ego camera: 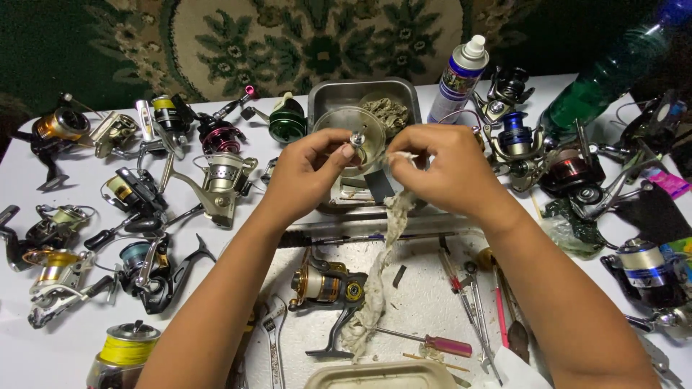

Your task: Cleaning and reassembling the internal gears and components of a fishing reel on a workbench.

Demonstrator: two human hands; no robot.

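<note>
My left hand (306, 176) pinches a small silver metal part (357, 138) between thumb and fingers, above a steel tray (321, 97). My right hand (443, 169) grips a dirty white rag (382, 252) that hangs down to the table, its upper end right beside the part. Below the hands lies a gold and black fishing reel (324, 284), partly under the rag.
Many fishing reels (137, 209) crowd the white table on the left and on the right (562, 162). A spray can (459, 75) and a green bottle (605, 72) stand at the back. Screwdrivers (432, 340), a wrench (274, 338) and other tools lie in front, near a shallow beige tray (382, 376).
</note>
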